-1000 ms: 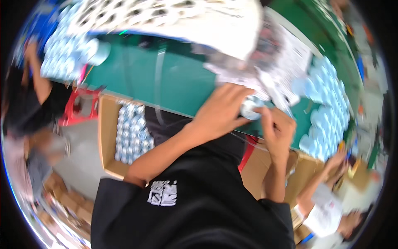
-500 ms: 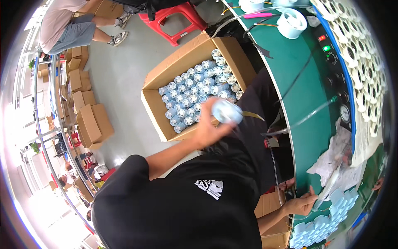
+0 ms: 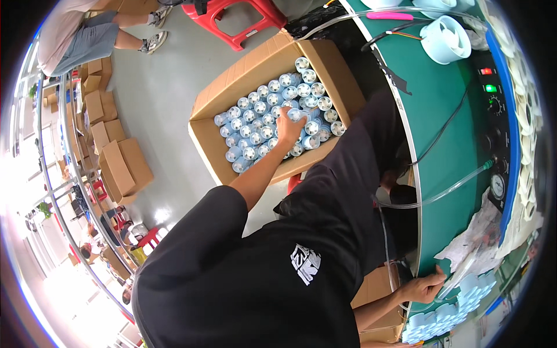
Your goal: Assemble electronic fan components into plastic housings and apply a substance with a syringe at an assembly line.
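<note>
My left hand reaches down into an open cardboard box, its fingers around a light-blue plastic cup with a white fan-like insert. Rows of similar cups fill the box around it, mostly standing with their open ends up. At the lower right, my right hand rests by the edge of a green bench with its fingers curled together. A clear tube-like piece lies close to its fingertips; whether the fingers grip it is hidden. Beside that hand is a cluster of light-blue parts.
A black control box with lit buttons and a gauge stands on the bench, with a clear hose running from it. A larger light-blue cup sits farther up. Beyond the box are a red stool, a person and cartons.
My left hand has carried the cup from in front of my body forward into the box, among the other cups. The view has shifted slightly; my right hand stays about where it was.
</note>
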Motion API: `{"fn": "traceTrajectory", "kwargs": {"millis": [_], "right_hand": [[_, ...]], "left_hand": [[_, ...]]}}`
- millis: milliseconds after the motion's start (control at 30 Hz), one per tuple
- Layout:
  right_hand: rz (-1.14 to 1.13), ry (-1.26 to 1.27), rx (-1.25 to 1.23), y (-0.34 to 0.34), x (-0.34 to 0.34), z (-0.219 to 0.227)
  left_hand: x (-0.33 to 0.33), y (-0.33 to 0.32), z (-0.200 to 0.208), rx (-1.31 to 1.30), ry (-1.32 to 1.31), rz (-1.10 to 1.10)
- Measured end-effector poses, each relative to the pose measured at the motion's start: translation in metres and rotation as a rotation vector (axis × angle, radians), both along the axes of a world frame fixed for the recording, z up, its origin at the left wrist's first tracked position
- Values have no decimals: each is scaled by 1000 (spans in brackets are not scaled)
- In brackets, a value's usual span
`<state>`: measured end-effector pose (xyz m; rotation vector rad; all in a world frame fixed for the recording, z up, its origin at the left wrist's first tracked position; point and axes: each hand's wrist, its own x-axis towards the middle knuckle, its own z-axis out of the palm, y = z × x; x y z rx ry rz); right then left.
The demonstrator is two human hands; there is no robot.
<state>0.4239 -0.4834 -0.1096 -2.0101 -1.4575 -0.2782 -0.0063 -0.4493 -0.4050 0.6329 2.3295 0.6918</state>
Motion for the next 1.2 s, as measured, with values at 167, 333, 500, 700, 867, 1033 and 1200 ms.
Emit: {"fn": "traceTrajectory", "kwargs": {"millis": [167, 333, 500, 700, 867, 1033, 1200], "right_hand": [[0, -31, 15, 6, -7, 0], [-21, -5, -12, 3, -8, 1], [-62, -46, -43, -7, -1, -2], [119, -54, 69, 4, -16, -20], [133, 86, -16, 12, -17, 20], [-735, 118, 157, -77, 38, 59], [-920, 128, -175, -132, 88, 64]], "left_hand": [[-6, 9, -23, 0, 117, 6], [-44, 16, -45, 40, 161, 30], [-83, 1, -111, -182, 138, 213], [-159, 31, -216, -258, 700, -376], [-185, 25, -172, -356, 842, -1164], [-191, 24, -122, -928, 1017, -1199], [-144, 22, -57, 368, 474, -367]]}}
